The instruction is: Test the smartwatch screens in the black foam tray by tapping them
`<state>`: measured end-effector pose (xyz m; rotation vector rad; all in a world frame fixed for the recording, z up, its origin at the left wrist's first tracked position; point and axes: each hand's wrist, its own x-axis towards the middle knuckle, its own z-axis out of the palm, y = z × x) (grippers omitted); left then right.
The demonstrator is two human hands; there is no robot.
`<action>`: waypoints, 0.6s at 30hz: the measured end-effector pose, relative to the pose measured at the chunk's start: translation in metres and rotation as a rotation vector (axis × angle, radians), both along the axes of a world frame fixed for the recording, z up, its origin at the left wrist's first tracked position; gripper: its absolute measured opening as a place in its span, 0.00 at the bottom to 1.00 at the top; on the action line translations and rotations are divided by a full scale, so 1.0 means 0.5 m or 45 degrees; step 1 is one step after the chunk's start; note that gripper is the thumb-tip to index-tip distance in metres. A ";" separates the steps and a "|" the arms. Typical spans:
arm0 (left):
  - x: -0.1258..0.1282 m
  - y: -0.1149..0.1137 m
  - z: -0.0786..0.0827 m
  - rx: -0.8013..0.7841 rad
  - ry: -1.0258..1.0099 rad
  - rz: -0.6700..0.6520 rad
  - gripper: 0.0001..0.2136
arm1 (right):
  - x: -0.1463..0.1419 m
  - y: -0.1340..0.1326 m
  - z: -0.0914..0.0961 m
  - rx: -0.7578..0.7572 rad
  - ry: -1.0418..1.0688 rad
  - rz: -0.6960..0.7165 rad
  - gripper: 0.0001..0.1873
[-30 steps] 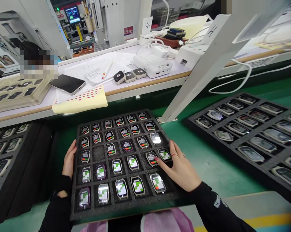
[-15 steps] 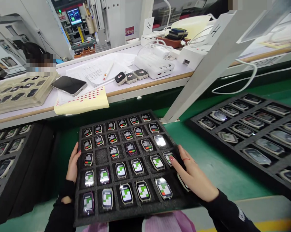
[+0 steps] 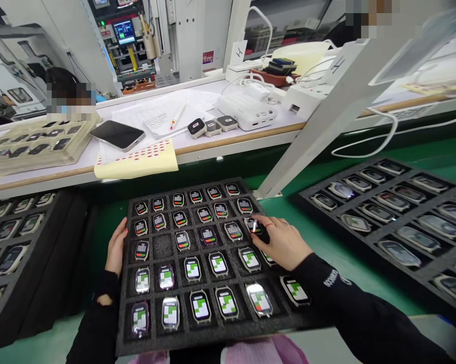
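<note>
A black foam tray [image 3: 220, 337] lies in front of me, with several strapless smartwatches in its square compartments. My left hand [image 3: 116, 246] grips the tray's left edge, the fingertips showing at the rim. At the right side, my right hand [image 3: 283, 243] reaches over the tray, thumb and fingers closed around a smartwatch [image 3: 254, 226] in the third row of the right column. That watch still sits at its compartment, partly covered by the fingers. Upper rows show dark screens with red and green bars; lower ones, such as this watch [image 3: 226, 303], show green and white blocks. One compartment [image 3: 163, 246] holds no watch.
Another tray of watches [image 3: 315, 215] lies to the right, and stacked trays [image 3: 48, 253] stand at the left. A slanted white post [image 3: 307, 146] rises behind my tray. On the shelf beyond are a phone [image 3: 118, 135], a white power bank [image 3: 246, 111] and a plastic tray [image 3: 34, 156].
My right hand has moved from the tray's right edge up to the watch in the third row, uncovering the lower right watch. My left hand stays on the left edge.
</note>
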<state>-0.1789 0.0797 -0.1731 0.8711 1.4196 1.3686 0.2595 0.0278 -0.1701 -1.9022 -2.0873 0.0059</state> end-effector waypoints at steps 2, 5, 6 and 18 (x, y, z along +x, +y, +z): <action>-0.004 -0.001 -0.006 0.016 0.033 -0.022 0.25 | -0.005 0.007 -0.002 -0.010 -0.030 -0.006 0.23; -0.007 -0.004 -0.010 0.045 0.101 -0.023 0.24 | -0.003 0.008 0.002 -0.017 -0.051 -0.006 0.22; -0.007 -0.004 -0.009 0.041 0.110 -0.023 0.23 | -0.001 0.005 0.005 -0.017 -0.055 -0.004 0.21; -0.006 -0.002 -0.009 0.034 0.112 -0.044 0.24 | 0.014 -0.026 0.001 -0.022 -0.040 -0.054 0.26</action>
